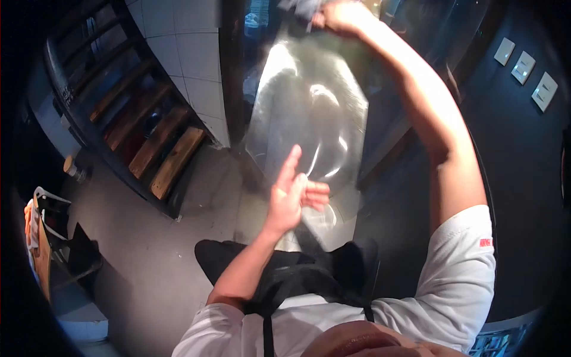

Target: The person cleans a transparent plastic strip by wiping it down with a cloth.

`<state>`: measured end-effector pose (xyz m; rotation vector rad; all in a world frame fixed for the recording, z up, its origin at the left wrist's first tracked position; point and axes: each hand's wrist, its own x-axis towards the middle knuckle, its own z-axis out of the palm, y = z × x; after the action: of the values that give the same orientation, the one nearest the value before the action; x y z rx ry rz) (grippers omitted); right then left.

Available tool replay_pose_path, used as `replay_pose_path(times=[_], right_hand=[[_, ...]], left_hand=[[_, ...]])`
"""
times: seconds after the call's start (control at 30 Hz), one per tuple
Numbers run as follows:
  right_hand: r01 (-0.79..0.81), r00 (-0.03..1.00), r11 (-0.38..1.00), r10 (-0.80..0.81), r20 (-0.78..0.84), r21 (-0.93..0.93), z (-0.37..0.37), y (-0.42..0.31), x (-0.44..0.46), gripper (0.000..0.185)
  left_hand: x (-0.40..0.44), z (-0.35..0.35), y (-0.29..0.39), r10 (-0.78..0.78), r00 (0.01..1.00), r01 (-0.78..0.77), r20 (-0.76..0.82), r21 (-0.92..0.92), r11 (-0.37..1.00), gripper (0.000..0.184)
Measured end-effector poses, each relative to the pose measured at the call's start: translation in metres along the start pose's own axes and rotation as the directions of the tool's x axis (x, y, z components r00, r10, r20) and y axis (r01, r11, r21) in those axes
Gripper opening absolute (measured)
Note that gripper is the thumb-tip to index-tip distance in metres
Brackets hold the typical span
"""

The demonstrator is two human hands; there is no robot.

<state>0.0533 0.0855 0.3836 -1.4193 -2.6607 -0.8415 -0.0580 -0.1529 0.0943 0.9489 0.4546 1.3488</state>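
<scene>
My right hand (344, 18) is raised at the top of the view, its fingers closed on a grey cloth (302, 8). The cloth is partly cut off by the upper edge and a little blurred. Below it stands a shiny, glass-like panel (285, 107) with bright reflections and curved streaks. In front of the panel's lower part is my left hand (288, 202), empty and open, the index finger stretched out and the other fingers apart from it. Whether that hand touches the panel I cannot tell.
Wooden stairs (159, 149) with a dark metal frame rise on the left, beside a white tiled wall (199, 65). White switch plates (523, 66) are on the dark right wall (505, 160). A chair-like object (65, 238) stands at the far left on the grey floor (143, 262).
</scene>
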Motion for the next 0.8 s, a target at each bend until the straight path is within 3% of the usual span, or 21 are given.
replay_pose_path(times=[0.07,0.13,0.23,0.3,0.37,0.4,0.43,0.47,0.5,0.53,0.57,0.63,0.7,0.73,0.8], right_hand=[[0.102,0.954,0.993,-0.112,-0.277,-0.051,-0.025,0.033,0.016,0.041],[0.206,0.834,0.969,-0.248,-0.492,-0.139,-0.036,0.054,0.025,0.041],[0.264,0.689,0.940,-0.341,-0.640,-0.216,-0.036,0.061,0.031,0.043],[0.274,0.664,0.939,-0.342,-0.665,-0.209,-0.009,0.052,0.029,0.045],[0.315,0.747,0.946,-0.299,-0.594,-0.080,0.063,0.024,0.013,0.048],[0.316,0.865,0.948,-0.301,-0.403,-0.030,0.085,-0.012,-0.021,0.061],[0.493,0.819,0.869,-0.446,-0.361,0.044,0.091,-0.048,-0.056,0.050],[0.669,0.737,0.689,-0.562,-0.377,0.280,0.132,-0.071,-0.082,0.049],[0.643,0.732,0.528,-0.635,-0.244,0.555,0.128,-0.101,-0.116,0.050],[0.741,0.671,0.561,-0.596,-0.441,0.369,0.147,-0.120,-0.137,0.051],[0.694,0.713,0.580,-0.634,-0.299,0.427,0.139,-0.114,-0.133,0.053],[0.598,0.791,0.711,-0.598,-0.130,0.369,0.136,-0.096,-0.123,0.038],[0.362,0.910,0.905,-0.395,0.126,0.226,0.092,-0.062,-0.087,0.027],[0.264,0.959,0.956,-0.275,0.076,0.128,0.068,-0.039,-0.069,0.031],[0.216,0.956,0.976,-0.212,-0.203,-0.002,0.050,0.023,-0.021,0.036]], left_hand=[[-0.012,0.009,-0.002,-0.025,0.990,0.039,0.142,-0.098,0.994,0.062],[-0.023,0.016,-0.012,-0.031,0.990,0.041,0.139,-0.069,0.997,0.064],[-0.017,0.003,-0.023,0.027,0.996,-0.022,0.084,-0.064,0.998,0.063],[-0.013,-0.002,-0.017,0.055,0.998,-0.054,0.031,-0.035,0.998,0.061],[0.004,-0.005,0.000,0.045,0.998,-0.044,-0.042,0.025,0.999,0.060],[0.016,-0.006,0.008,0.036,0.996,-0.030,-0.078,0.080,0.996,0.060],[0.028,-0.014,0.002,0.052,0.995,-0.041,-0.081,0.125,0.991,0.060],[0.040,-0.027,-0.008,0.044,0.995,-0.027,-0.091,0.175,0.984,0.051],[0.048,-0.052,-0.036,0.002,0.998,0.009,-0.066,0.163,0.987,0.045],[0.050,-0.070,-0.058,-0.034,0.999,0.040,-0.039,0.152,0.988,0.040],[0.043,-0.062,-0.055,-0.007,1.000,0.005,0.028,0.052,0.999,0.031],[0.034,-0.045,-0.046,-0.010,0.997,0.012,-0.071,0.023,1.000,0.044],[0.030,-0.033,-0.031,0.028,0.998,-0.023,-0.056,0.092,0.996,0.056],[0.028,-0.026,-0.022,0.018,0.999,-0.013,-0.049,0.100,0.995,0.056],[0.022,-0.020,-0.010,0.023,1.000,-0.023,0.000,0.106,0.994,0.056]])
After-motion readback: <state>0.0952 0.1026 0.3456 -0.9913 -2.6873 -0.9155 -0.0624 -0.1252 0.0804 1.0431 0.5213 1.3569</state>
